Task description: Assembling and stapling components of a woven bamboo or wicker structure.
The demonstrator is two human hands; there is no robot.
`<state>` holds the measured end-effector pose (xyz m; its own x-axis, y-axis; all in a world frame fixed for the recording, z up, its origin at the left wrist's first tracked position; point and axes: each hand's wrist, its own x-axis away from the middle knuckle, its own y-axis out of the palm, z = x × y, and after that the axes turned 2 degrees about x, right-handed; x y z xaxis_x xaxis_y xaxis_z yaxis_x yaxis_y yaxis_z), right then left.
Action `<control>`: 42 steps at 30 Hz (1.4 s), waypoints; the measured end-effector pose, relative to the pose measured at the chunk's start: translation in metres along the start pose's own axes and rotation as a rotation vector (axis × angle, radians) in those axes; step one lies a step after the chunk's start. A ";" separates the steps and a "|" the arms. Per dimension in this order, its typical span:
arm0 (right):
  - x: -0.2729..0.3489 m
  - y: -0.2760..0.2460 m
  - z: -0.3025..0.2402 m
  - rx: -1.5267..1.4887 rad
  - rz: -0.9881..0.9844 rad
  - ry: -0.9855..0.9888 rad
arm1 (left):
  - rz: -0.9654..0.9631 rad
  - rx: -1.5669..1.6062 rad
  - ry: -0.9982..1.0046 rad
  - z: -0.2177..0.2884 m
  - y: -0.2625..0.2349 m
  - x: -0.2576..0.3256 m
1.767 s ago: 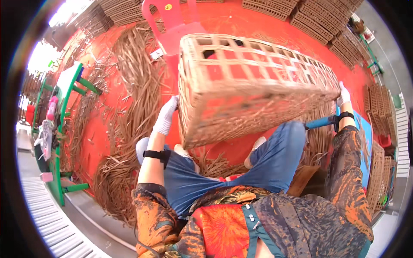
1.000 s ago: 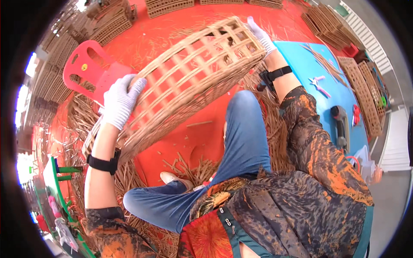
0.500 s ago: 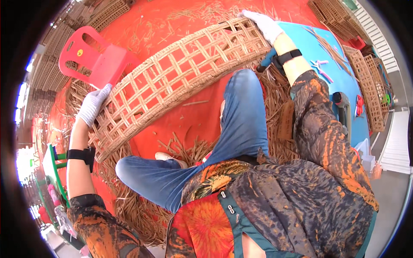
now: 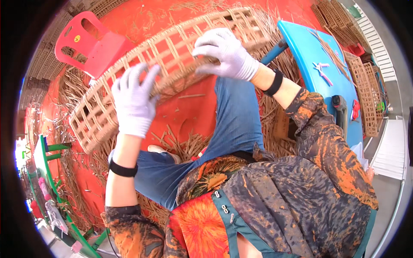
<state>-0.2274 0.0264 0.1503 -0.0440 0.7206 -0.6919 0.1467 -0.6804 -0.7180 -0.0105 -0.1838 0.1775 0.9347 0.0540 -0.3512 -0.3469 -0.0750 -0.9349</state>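
Note:
A long, curved wicker lattice panel [image 4: 95, 112] slants from lower left to upper right in front of my knees. It has large square openings and a thicker bound edge. My left hand [image 4: 135, 101], in a pale knit glove, is over its left-middle part with the fingers spread and lightly bent. Over the right-middle part is my gloved right hand [image 4: 226, 55], its fingers apart and curved toward the near edge. I see nothing held in either hand; whether the fingertips touch the wicker, I cannot tell. Both hands hide parts of the panel.
A red plastic chair [image 4: 101, 49] stands beyond the panel's left half. On the right, a blue table [image 4: 297, 45] carries pink-handled cutters [image 4: 323, 74], loose strips and a power tool [image 4: 340, 109]. Cut strips litter the red floor [image 4: 189, 114]. Woven pieces [image 4: 359, 86] stand at far right.
Both hands have left the panel's two ends and come inward over its middle, the left moving right and the right moving left. The panel has shifted slightly up and left.

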 end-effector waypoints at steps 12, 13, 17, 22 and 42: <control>-0.022 0.034 0.012 0.051 0.077 0.265 | 0.345 0.216 -0.176 0.016 0.035 -0.048; -0.024 0.036 0.013 0.043 0.080 0.277 | 0.358 0.285 -0.149 0.012 0.036 -0.052; -0.024 0.037 0.016 0.063 0.109 0.243 | 0.412 0.368 -0.061 0.007 0.039 -0.057; -0.015 0.037 0.026 0.069 0.065 0.196 | 0.355 0.466 -0.069 -0.002 0.044 -0.047; -0.025 0.039 0.040 0.237 0.103 0.295 | 0.377 -0.167 -0.111 -0.005 0.044 -0.056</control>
<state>-0.2597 -0.0235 0.1363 0.2501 0.6310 -0.7343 -0.0979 -0.7381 -0.6676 -0.0779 -0.1954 0.1563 0.7278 0.0979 -0.6788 -0.6371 -0.2698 -0.7220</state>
